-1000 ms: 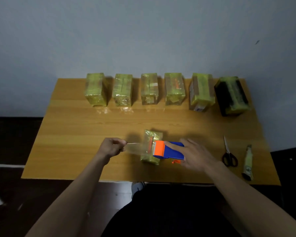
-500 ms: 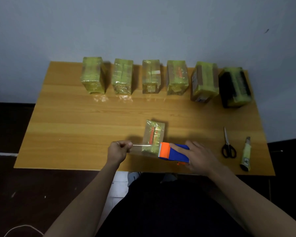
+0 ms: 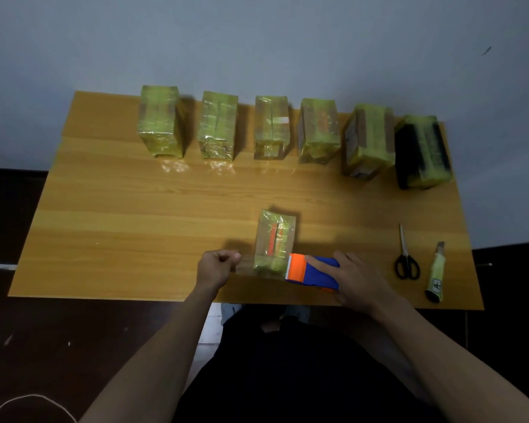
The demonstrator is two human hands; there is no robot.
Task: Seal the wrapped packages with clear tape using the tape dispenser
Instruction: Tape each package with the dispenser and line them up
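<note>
- Seven wrapped packages show on the wooden worktop; we take the single package near the front edge as our landmark.
- Six of them stand in a row well behind the landmark package, along the far edge of the worktop; the one furthest right in that row is dark, the others yellowish under clear film.
- Our right hand grips the blue and orange tape dispenser, fingers curled over its body, with the orange end touching the near right corner of the landmark package.
- Our left hand sits just left of the landmark package, its fingers pressed together in a pinch on the end of a strip of clear tape.
- That strip runs from the pinch across the near end of the landmark package to the dispenser; it is faint, and we cannot tell whether it touches the wrapping.
- Scissors lie well to the right of the landmark package, and a utility knife lies just beyond them, further right.
</note>
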